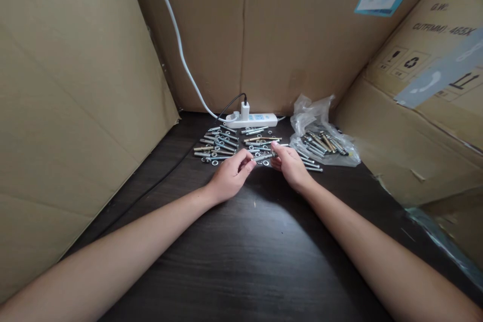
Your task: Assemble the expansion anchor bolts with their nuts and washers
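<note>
Dark tabletop (241, 256) lay near; left hand (229, 176) and right hand (291, 165) pinched one bolt (265, 156) at opposite ends, seemingly mid-adjustment; the next move probably wanted steadiness.

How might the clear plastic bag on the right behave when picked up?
The plastic bag would probably sag and crumple, since it looks thin and wrinkled. It is likely heavy for its size, given the metal bolts heaped in it. These may shift, as they lie at differing angles.
</note>
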{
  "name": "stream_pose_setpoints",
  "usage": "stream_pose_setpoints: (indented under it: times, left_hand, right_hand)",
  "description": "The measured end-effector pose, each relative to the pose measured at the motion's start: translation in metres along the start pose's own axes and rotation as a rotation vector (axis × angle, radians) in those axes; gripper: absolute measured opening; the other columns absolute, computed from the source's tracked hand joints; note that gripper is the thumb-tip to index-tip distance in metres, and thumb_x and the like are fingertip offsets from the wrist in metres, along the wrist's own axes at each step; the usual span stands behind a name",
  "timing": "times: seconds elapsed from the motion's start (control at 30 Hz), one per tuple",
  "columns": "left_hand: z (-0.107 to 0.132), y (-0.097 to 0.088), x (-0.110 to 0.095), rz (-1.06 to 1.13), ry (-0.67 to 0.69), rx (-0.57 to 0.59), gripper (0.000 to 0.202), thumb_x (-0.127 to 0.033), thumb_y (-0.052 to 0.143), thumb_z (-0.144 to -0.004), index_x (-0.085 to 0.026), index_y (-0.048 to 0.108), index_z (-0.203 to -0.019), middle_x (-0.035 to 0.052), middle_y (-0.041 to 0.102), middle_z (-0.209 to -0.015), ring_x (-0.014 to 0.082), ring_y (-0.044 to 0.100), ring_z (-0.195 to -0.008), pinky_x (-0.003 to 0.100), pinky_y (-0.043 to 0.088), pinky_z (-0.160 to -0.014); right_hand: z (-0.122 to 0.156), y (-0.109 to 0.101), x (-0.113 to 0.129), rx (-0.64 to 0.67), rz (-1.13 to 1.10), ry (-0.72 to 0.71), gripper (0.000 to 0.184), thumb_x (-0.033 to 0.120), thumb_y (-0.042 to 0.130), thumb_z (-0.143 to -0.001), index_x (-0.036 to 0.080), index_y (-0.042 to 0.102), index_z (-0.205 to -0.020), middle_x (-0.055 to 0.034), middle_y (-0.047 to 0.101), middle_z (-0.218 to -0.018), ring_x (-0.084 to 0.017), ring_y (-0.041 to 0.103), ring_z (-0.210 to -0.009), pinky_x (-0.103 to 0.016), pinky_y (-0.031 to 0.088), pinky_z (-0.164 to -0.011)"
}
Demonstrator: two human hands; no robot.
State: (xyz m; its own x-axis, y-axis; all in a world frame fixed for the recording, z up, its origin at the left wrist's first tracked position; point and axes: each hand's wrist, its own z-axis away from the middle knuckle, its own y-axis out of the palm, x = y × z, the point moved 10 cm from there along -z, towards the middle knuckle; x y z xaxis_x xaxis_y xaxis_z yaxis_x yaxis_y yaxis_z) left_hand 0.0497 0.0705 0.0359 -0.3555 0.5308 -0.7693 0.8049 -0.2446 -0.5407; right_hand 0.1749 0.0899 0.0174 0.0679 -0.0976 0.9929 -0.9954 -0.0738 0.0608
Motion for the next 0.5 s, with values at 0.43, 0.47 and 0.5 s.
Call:
stream_pose_setpoints:
  times: [0.43, 0.47, 0.5]
  left_hand:
    - [0.002, -0.0024, -0.0018, -0.059, 0.032, -0.036, 0.009, -0.026, 0.048, -0.089, -0.019, 0.046, -0.084, -0.0048, 0.041, -0.066, 0.01, 0.04, -0.061, 0.023, 0.033, -0.061]
    - [0.0022, -0.0025, -0.0023, -0.07, 0.037, -0.039, 0.008, -0.026, 0.048, -0.088, -0.019, 0.046, -0.084, -0.0047, 0.041, -0.066, 0.0101, 0.04, -0.061, 0.023, 0.033, -0.061]
    - [0.0024, -0.0026, -0.003, -0.08, 0.042, -0.041, 0.008, -0.026, 0.048, -0.088, -0.019, 0.046, -0.084, -0.0045, 0.042, -0.066, 0.0102, 0.041, -0.061, 0.023, 0.033, -0.061]
  right_hand:
    - [-0.0016, -0.0015, -0.0076, -0.019, -0.012, 0.113, 0.062, 0.065, 0.064, -0.066, 0.022, 0.022, -0.051, 0.0095, 0.019, -0.045, -0.004, 0.018, -0.039, -0.022, 0.014, -0.039]
    - [-0.002, -0.0016, -0.0075, -0.014, 0.002, 0.106, 0.062, 0.066, 0.063, -0.066, 0.022, 0.022, -0.05, 0.0094, 0.019, -0.045, -0.004, 0.018, -0.039, -0.022, 0.014, -0.039]
    - [-0.0025, -0.0018, -0.0074, -0.008, 0.019, 0.097, 0.061, 0.066, 0.062, -0.067, 0.022, 0.023, -0.05, 0.0092, 0.02, -0.045, -0.004, 0.018, -0.039, -0.022, 0.014, -0.039]
